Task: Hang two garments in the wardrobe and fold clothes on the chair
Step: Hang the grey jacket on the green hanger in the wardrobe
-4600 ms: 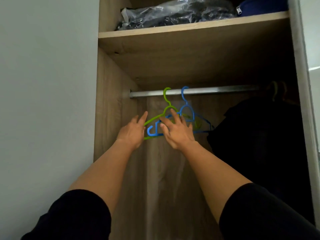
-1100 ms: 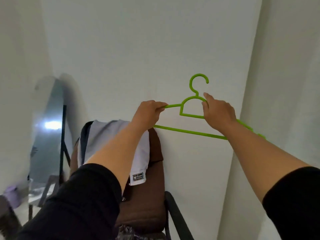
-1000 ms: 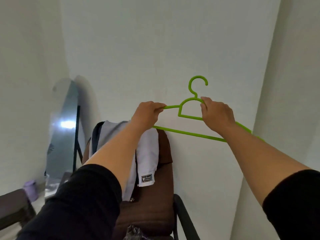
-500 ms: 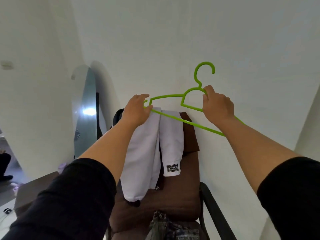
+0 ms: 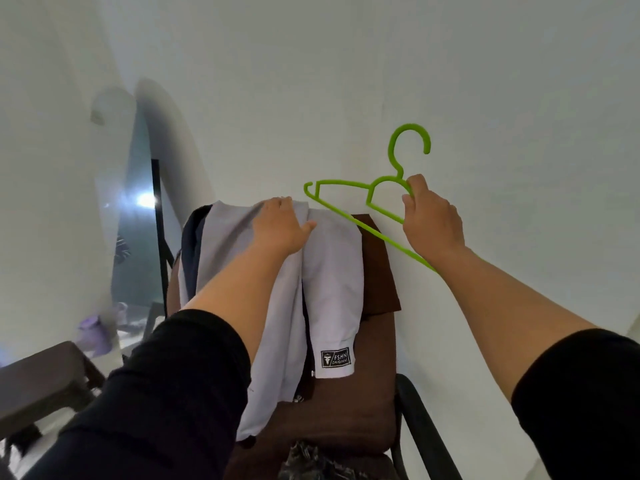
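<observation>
My right hand [image 5: 433,223] has its fingers curled round the neck of the bright green plastic hanger [image 5: 367,202], holding it in the air just above and to the right of the brown padded chair [image 5: 349,403], its hook up against the white wall [image 5: 346,81]. My left hand [image 5: 280,226] lies with fingers nearly straight on the pale grey garment [image 5: 332,271] draped over the chair's backrest, gripping nothing that I can see. A black label reading FSHN sits at that garment's lower hem. A dark navy garment [image 5: 190,251] hangs left of it on the same backrest. Crumpled patterned cloth [image 5: 311,462] lies on the chair's seat. Left of the chair a tall arched mirror [image 5: 138,220] leans on the wall, with a dark low bench [image 5: 38,379] nearer me.
</observation>
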{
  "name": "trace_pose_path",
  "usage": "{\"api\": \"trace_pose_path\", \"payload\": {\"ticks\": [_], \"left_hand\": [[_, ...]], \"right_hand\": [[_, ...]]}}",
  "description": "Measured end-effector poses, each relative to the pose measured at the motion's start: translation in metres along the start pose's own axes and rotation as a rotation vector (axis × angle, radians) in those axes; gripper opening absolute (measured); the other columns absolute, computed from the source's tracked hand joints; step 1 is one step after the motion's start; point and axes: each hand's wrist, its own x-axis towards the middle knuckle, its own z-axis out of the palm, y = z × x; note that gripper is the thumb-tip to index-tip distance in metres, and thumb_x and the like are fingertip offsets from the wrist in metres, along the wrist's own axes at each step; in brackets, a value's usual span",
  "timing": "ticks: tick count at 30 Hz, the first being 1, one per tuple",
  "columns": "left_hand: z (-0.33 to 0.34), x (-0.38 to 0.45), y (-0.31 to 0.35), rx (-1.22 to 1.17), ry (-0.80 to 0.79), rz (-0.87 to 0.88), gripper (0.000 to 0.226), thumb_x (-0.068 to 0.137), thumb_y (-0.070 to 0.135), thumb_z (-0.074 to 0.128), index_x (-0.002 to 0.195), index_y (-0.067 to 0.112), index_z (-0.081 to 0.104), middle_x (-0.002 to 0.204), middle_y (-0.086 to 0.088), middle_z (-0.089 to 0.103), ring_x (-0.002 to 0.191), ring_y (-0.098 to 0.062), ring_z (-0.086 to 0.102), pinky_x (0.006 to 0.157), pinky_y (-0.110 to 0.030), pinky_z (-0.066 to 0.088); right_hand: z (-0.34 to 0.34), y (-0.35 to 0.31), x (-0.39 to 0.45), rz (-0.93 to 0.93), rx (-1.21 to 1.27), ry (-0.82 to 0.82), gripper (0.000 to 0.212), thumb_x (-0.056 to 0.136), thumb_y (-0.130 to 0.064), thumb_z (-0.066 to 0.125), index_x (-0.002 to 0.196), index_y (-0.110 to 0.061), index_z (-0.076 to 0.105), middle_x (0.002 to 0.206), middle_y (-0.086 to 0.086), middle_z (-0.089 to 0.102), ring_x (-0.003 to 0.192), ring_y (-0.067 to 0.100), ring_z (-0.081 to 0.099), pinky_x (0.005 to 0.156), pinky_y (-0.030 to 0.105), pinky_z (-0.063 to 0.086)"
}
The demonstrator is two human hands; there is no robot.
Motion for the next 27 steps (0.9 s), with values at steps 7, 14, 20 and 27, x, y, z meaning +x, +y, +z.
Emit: {"api": "trace_pose_path", "payload": {"ticks": [7,14,20,27], "left_hand": [[0.048,0.062,0.004,0.149,-0.08,-0.107,0.086,0.088,0.062,0.04,0.149,0.011,0.008,0.158,-0.011,0.002,0.146,-0.028,-0.003,0.113,-0.053,0.016],[0.063,0.079,-0.009,0.086,0.019,-0.251,0.076,0.09,0.059,0.038,0.147,0.012,0.019,0.147,-0.015,0.032,0.137,-0.03,0.026,0.107,-0.045,0.024],[0.046,0.077,-0.024,0.005,0.182,-0.208,0.03,0.092,0.018,0.04,0.112,0.012,0.062,0.116,-0.013,0.06,0.11,-0.034,0.053,0.08,-0.037,0.04],[-0.015,0.046,-0.035,-0.352,0.355,-0.178,0.036,0.086,0.009,0.04,0.111,0.015,0.064,0.111,-0.01,0.066,0.104,-0.033,0.057,0.085,-0.036,0.044]], "right_hand": [[0.056,0.028,0.05,-0.017,0.075,-0.02,0.026,0.101,-0.023,0.033,0.122,-0.01,0.041,0.096,0.02,0.06,0.086,0.043,0.056,0.065,0.037,0.036],[0.096,0.032,0.063,-0.025,0.162,-0.08,0.027,0.1,-0.021,0.035,0.123,-0.008,0.041,0.096,0.021,0.06,0.086,0.043,0.056,0.071,0.042,0.042],[0.097,0.018,0.054,-0.007,0.288,-0.129,0.037,0.098,-0.014,0.037,0.134,-0.016,0.033,0.106,0.02,0.057,0.094,0.04,0.055,0.077,0.042,0.043],[0.046,-0.025,0.041,-0.123,0.239,-0.068,0.061,0.084,0.007,0.03,0.132,-0.028,0.041,0.09,0.013,0.043,0.077,0.033,0.05,0.072,0.039,0.044]]}}
